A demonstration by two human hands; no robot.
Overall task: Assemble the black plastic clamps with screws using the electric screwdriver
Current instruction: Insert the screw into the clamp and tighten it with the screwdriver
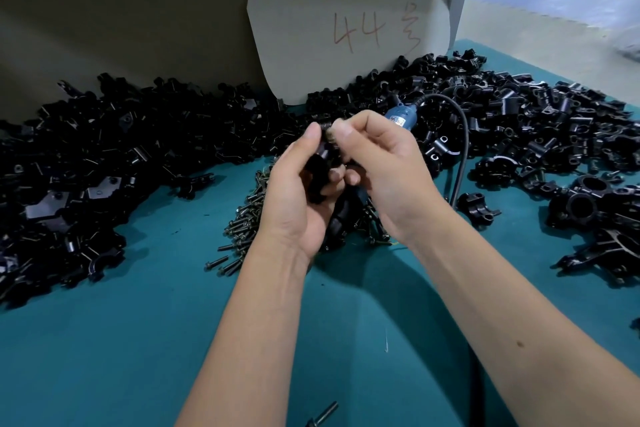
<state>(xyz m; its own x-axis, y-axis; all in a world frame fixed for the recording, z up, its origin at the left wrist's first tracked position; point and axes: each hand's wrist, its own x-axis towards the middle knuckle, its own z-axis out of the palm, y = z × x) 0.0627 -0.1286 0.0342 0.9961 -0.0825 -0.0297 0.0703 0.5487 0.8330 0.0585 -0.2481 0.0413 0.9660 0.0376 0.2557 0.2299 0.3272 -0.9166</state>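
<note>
My left hand point(298, 194) grips a black plastic clamp point(317, 180) above the middle of the table. My right hand point(377, 163) pinches the top of that clamp with thumb and forefinger; whether a screw sits under its fingertips cannot be made out. Just below both hands lies a pile of metal screws point(242, 218). The blue electric screwdriver point(400, 118) lies behind my right hand, and its grey cable point(462, 149) curves down to the right.
Big heaps of black clamp parts cover the teal table point(138, 340) on the left point(104, 156) and the right point(519, 114). Assembled clamps point(595, 204) lie at the far right. A cardboard sign marked 44 point(346, 24) leans on the wall. One loose screw point(325, 414) lies near the front edge.
</note>
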